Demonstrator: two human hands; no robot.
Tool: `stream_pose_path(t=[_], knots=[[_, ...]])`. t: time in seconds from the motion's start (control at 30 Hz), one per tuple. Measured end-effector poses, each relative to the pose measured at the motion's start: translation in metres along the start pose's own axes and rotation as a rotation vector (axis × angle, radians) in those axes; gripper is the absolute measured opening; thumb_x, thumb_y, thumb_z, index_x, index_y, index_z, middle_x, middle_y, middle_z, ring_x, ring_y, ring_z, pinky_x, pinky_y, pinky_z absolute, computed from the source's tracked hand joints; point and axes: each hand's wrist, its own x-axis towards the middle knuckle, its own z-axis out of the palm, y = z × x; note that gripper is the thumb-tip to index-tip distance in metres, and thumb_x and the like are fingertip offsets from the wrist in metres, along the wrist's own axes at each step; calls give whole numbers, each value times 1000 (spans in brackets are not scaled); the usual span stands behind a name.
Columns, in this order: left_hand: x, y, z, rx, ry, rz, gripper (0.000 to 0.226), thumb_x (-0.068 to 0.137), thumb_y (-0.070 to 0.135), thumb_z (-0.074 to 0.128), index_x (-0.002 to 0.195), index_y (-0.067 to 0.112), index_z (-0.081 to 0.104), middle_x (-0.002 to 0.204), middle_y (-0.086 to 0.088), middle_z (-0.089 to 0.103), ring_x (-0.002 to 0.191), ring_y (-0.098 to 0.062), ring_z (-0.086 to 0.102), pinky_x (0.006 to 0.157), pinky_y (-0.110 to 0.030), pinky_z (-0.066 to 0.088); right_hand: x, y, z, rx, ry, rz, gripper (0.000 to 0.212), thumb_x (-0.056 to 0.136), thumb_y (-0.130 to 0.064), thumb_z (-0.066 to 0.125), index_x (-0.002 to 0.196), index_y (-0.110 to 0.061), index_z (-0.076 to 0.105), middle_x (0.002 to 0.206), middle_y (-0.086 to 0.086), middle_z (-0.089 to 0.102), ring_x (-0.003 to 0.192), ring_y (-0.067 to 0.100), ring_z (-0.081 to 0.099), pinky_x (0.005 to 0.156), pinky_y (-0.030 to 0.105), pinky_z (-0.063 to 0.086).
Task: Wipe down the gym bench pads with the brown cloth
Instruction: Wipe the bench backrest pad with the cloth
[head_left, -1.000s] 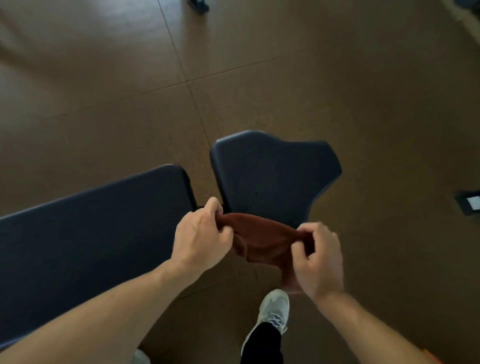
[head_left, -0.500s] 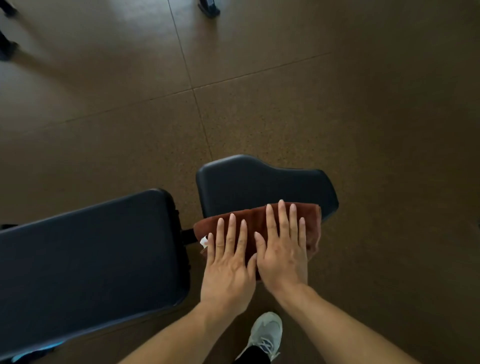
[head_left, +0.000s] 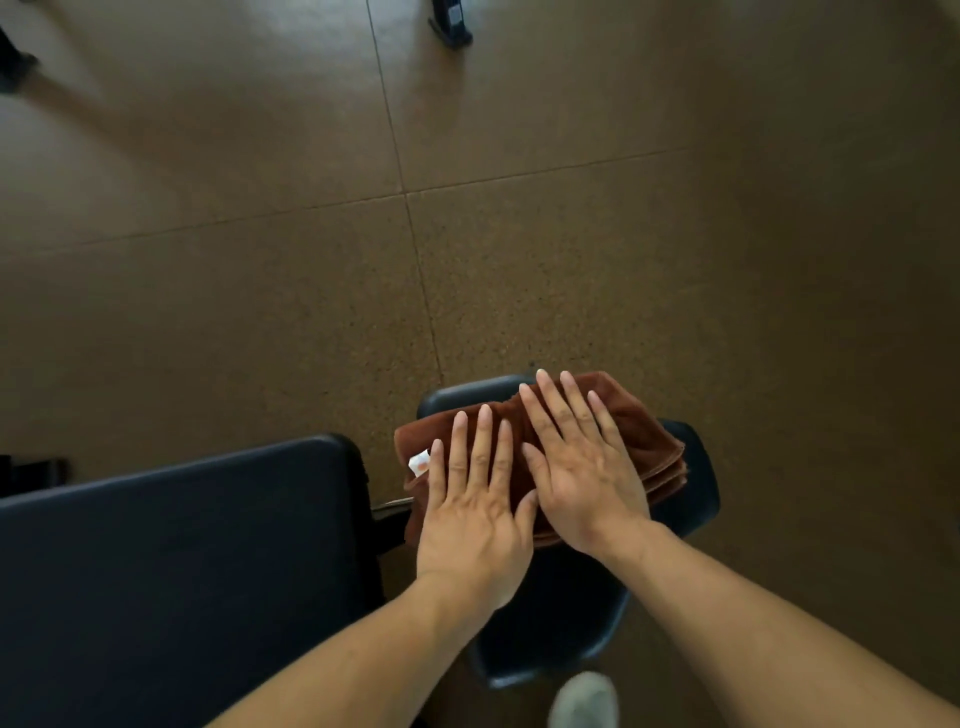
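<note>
A folded brown cloth (head_left: 641, 434) with a small white tag lies across the far part of the small dark seat pad (head_left: 550, 639). Both palms press flat on the cloth, fingers spread and pointing away from me. My left hand (head_left: 472, 512) covers the cloth's left half, near the tag. Beside it and slightly further out, my right hand (head_left: 582, 467) reaches almost to the cloth's far edge. The long dark back pad (head_left: 182, 561) sits to the left, separated from the seat pad by a narrow gap.
Brown speckled floor with tile seams surrounds the bench. My pale shoe (head_left: 584, 699) stands just below the seat pad. A black equipment foot (head_left: 451, 23) is at the top edge, and a dark frame part (head_left: 31, 470) shows at the far left.
A second ago both hands gripped the bunched cloth above the seat pad. They then laid it down, flattened onto it, and have slid it away from me across the pad.
</note>
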Motion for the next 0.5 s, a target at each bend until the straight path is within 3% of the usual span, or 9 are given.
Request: stream_pose_path(t=[0.13, 0.23, 0.37, 0.5], knots=[[25, 0, -16, 42, 2, -43, 73, 104, 57, 6, 157, 18, -27, 160, -1, -43, 144, -19, -46, 124, -49, -19, 29, 5, -17, 106, -58, 27, 58, 109, -46, 11, 162, -31, -8, 173, -9, -8, 158, 7, -11, 129, 34, -1], [48, 0, -26, 10, 9, -81, 73, 105, 58, 13, 160, 22, -18, 168, 1, -29, 149, -17, -37, 124, -46, -18, 49, 12, -37, 268, -153, 116, 58, 110, -51, 15, 165, -34, 9, 171, -7, 22, 154, 16, 29, 121, 39, 26], [80, 0, -45, 0, -37, -137, 74, 102, 63, 19, 164, 26, 4, 173, 4, 1, 157, -16, -15, 126, -47, -11, 67, 28, -50, 299, -260, 171, 59, 109, -55, 12, 162, -34, 27, 150, 4, 57, 135, 31, 55, 109, 48, 38], [78, 30, -38, 39, -19, -130, 72, 103, 62, 16, 164, 25, 4, 173, 1, -5, 156, -20, -20, 125, -48, -14, 50, 58, -52, 240, -258, 116, 54, 110, -50, 14, 146, -32, 50, 124, 4, 72, 116, 30, 66, 96, 45, 44]])
